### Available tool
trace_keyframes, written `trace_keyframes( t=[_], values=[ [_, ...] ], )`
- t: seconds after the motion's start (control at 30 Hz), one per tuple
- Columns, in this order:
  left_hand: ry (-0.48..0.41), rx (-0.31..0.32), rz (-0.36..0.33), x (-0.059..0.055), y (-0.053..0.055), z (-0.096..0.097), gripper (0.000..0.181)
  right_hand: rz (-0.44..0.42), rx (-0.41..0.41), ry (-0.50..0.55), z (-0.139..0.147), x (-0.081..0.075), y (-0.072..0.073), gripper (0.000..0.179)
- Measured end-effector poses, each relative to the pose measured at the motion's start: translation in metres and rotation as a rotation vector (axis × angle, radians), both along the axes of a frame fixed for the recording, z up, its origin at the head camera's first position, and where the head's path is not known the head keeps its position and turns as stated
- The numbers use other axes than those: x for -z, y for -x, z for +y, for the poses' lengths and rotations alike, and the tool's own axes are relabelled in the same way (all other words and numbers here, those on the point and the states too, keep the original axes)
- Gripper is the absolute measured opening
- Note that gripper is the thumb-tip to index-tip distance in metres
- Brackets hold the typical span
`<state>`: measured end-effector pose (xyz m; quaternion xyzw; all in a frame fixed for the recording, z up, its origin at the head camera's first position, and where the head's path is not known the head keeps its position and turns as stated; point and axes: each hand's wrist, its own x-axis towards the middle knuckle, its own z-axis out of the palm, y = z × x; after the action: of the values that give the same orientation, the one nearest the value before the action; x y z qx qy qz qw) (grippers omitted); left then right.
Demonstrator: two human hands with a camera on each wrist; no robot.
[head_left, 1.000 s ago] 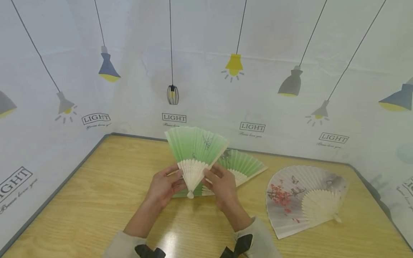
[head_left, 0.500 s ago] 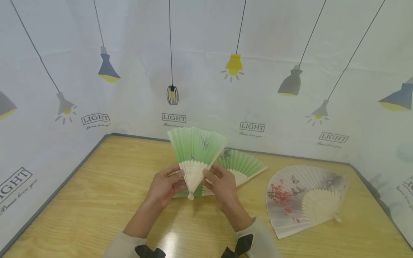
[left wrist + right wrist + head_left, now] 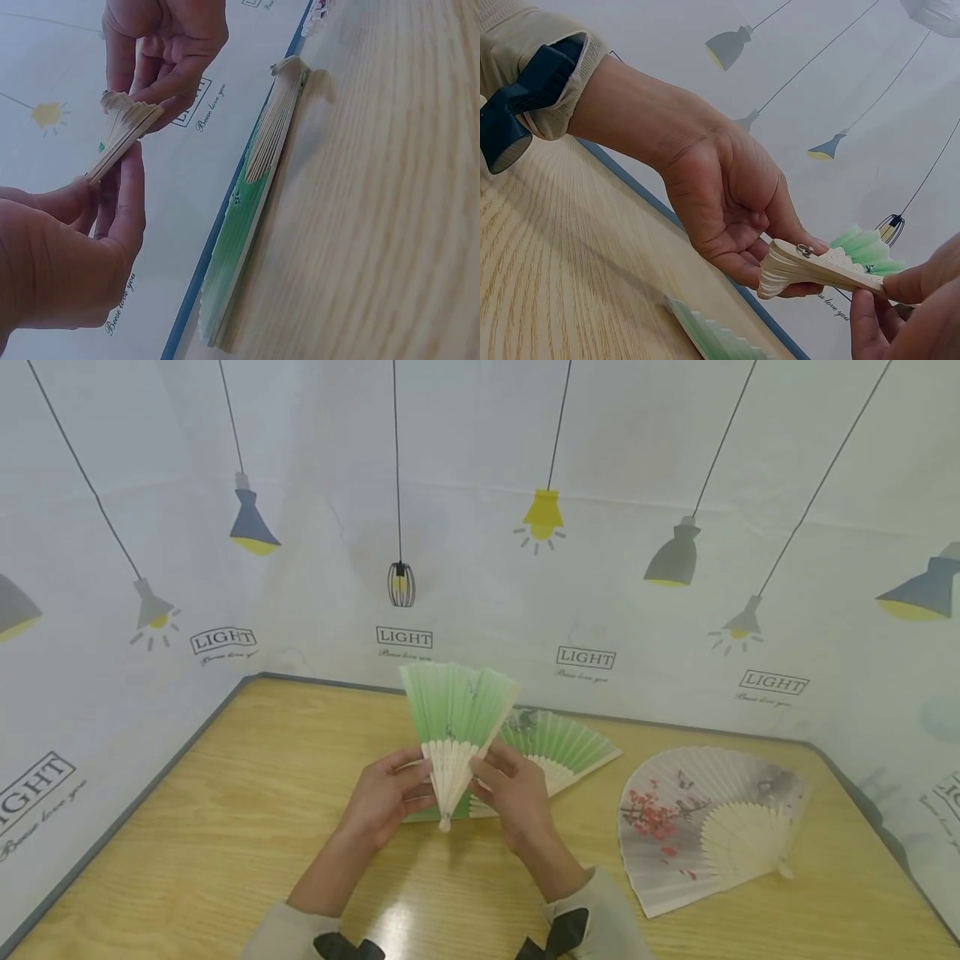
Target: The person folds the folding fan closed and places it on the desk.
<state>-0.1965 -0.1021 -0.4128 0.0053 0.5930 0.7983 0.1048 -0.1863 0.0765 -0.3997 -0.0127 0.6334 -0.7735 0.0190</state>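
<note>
A green folding fan [image 3: 457, 706] with pale ribs is held partly spread above the table, its pivot end toward the person. My left hand [image 3: 386, 793] pinches its left outer rib between thumb and fingers. On the opposite side, my right hand [image 3: 519, 789] pinches the right outer rib. In the left wrist view the ribs of the held fan [image 3: 124, 139] show edge-on between both hands. Behind and below it, a second green fan [image 3: 566, 743] lies spread on the table, partly hidden by the hands and the held fan.
A grey-white fan [image 3: 660, 827] with red blossoms lies spread at the right of the wooden table [image 3: 187, 843]. A white curtain [image 3: 480, 568] printed with lamps stands along the table's back and sides.
The held green fan has become narrower as its outer ribs drew closer together, and its top edge has dropped slightly. Both hands keep their grip; the fans on the table stay put.
</note>
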Motion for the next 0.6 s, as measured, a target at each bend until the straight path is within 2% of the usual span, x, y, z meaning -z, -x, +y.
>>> trace_keyframes(
  t=[0.37, 0.6],
  values=[
    [0.045, -0.005, 0.012, -0.0004, -0.0007, 0.0007, 0.035, 0.009, -0.035, -0.009, -0.0005, 0.0017, -0.0009, 0.039],
    [0.061, 0.013, 0.015, 0.0004, 0.0002, 0.0004, 0.036, 0.033, -0.073, -0.002, 0.0007, 0.0003, -0.0017, 0.041]
  ],
)
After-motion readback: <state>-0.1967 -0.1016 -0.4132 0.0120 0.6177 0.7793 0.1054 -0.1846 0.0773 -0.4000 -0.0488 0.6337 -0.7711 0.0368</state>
